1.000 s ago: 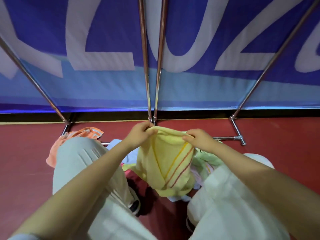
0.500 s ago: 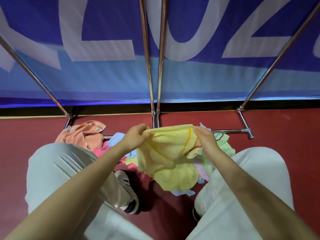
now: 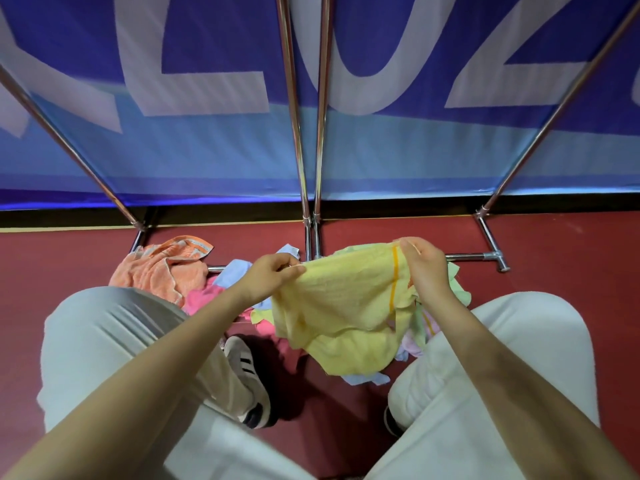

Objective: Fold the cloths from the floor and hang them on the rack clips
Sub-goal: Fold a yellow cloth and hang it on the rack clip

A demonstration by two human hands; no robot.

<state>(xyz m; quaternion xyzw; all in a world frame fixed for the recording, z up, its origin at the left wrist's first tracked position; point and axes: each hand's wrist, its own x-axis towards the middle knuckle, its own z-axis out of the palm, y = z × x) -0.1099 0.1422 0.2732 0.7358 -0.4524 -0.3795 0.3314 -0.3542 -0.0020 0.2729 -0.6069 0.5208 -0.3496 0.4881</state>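
Clearly the task was judged to be at an early stage: a yellow cloth (image 3: pixel 341 306) was held stretched above the floor, its upper edge pinched at one end by the left hand (image 3: pixel 273 275) and at the other, near an orange stripe, by the right hand (image 3: pixel 424 268), the two hands kept well apart. Its lower part hung loose and bunched, so no finished fold was seen. An orange cloth (image 3: pixel 162 268) and a heap of pink, blue and green cloths (image 3: pixel 221 285) were left on the red floor (image 3: pixel 52 265) by the foot of the rack (image 3: pixel 306 133). No clips and no hung cloth were shown in view, and no container was seen
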